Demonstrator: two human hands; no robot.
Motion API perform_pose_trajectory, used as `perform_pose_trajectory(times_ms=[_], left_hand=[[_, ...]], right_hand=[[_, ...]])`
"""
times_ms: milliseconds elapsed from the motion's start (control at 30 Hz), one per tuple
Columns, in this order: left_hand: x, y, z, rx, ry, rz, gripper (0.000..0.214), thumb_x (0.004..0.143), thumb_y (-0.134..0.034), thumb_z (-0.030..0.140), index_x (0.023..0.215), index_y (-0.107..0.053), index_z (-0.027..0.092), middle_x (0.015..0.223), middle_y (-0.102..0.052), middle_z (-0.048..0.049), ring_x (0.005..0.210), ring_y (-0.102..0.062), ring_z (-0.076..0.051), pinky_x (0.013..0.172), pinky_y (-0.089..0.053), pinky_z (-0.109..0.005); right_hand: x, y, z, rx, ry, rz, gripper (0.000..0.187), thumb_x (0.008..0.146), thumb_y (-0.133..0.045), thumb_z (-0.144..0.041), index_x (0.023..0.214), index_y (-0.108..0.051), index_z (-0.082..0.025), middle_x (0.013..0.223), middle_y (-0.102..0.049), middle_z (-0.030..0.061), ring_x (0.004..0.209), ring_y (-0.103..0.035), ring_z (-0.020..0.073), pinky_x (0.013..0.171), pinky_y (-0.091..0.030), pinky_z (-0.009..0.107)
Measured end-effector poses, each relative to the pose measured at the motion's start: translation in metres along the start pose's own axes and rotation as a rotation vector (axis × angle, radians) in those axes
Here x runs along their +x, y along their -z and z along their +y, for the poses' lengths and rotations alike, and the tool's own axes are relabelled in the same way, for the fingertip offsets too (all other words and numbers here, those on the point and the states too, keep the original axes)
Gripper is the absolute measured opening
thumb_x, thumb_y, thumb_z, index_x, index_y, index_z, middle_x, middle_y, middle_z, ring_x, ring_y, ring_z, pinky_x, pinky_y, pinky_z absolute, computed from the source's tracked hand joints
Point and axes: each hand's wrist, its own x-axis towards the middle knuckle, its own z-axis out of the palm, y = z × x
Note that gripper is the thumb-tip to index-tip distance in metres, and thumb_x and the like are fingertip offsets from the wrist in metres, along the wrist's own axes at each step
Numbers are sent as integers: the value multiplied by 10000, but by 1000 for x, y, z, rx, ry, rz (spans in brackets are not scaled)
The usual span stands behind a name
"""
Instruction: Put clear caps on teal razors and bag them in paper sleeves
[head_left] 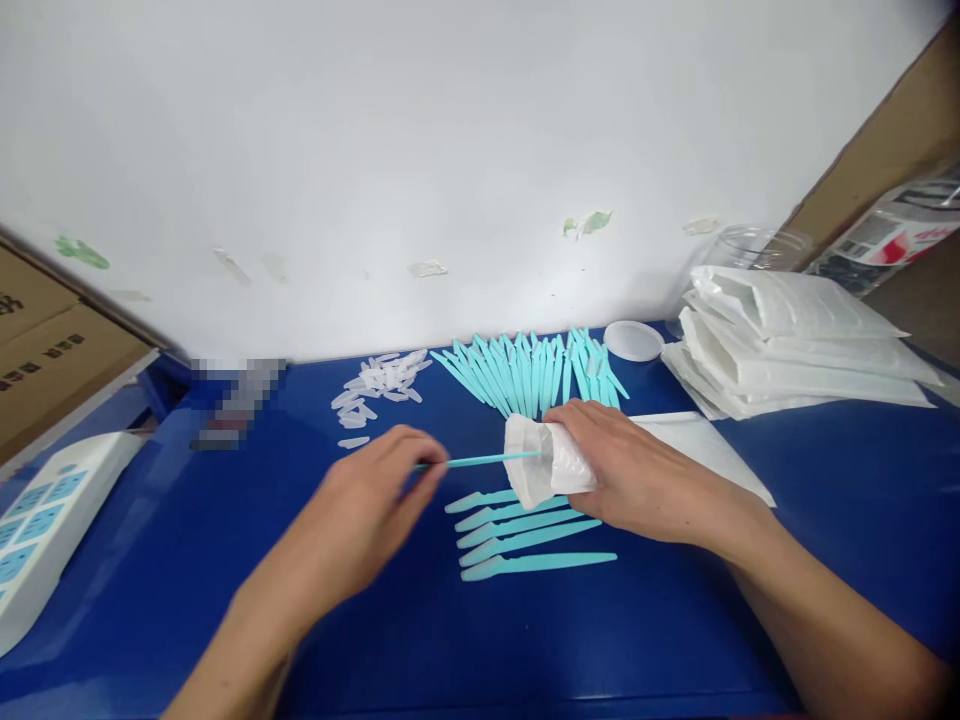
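Observation:
Between its fingertips my left hand pinches a thin turquoise eyebrow razor. The razor's far end reaches into the mouth of a white padded envelope. My right hand is wrapped around that envelope and squeezes its mouth open toward the left. Below the envelope several turquoise razors lie in a row on the blue table, partly covered by it. Behind my hands, many more razors are fanned out. Small clear plastic blade caps lie heaped to their left.
A stack of white padded envelopes stands at the right, with one flat envelope beside my right wrist. A round translucent lid lies near the wall. At the left are a power strip and a cardboard box; a bottle stands far right.

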Motion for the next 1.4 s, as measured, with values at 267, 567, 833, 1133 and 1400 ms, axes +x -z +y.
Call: perform_pose_trajectory(times_ms=[267,567,833,1133,1400], left_hand=[[14,-12,16,-239,-63,295,197,989,-609,257,1151,-718,281,1155,-719,-37,1040,-684,-198,894,-567,-332],[-16,-28,-30,-126,108,-143,233,1013,-538,377,1071,-741,278,1216,-701,-44,1114,-644,-242,891,-567,-360],[-44,36,-30,-27,175,321,165,893,-720,406,1016,-752,301,961,-782,39,816,-716,-191,800,-565,-292],[0,-26,18,-128,-5,215,223,992,-610,331,1165,-748,346,1248,-669,-43,1145,-609,-239,925,-499,-424],[-24,-41,-16,-27,103,-62,184,1004,-574,346,1051,-750,320,1272,-660,-21,1223,-555,-280,992,-447,-500]], right_hand=[[-5,15,-12,125,-24,75,549,751,-640,-149,1260,-462,-248,1208,-590,60,1087,-572,248,857,-476,366],[-6,13,-10,73,-31,51,563,742,-639,-175,1275,-464,-227,1191,-564,83,1109,-530,274,894,-466,409],[-4,5,-6,37,-20,21,521,739,-633,-165,1239,-493,-215,1149,-569,92,1078,-535,282,885,-468,423],[-4,2,-11,73,21,39,642,755,-652,-195,1354,-423,-231,1275,-557,100,1170,-532,295,936,-467,419],[-3,1,-5,28,5,36,587,738,-645,-183,1299,-475,-211,1185,-583,102,1119,-541,297,926,-464,436]])
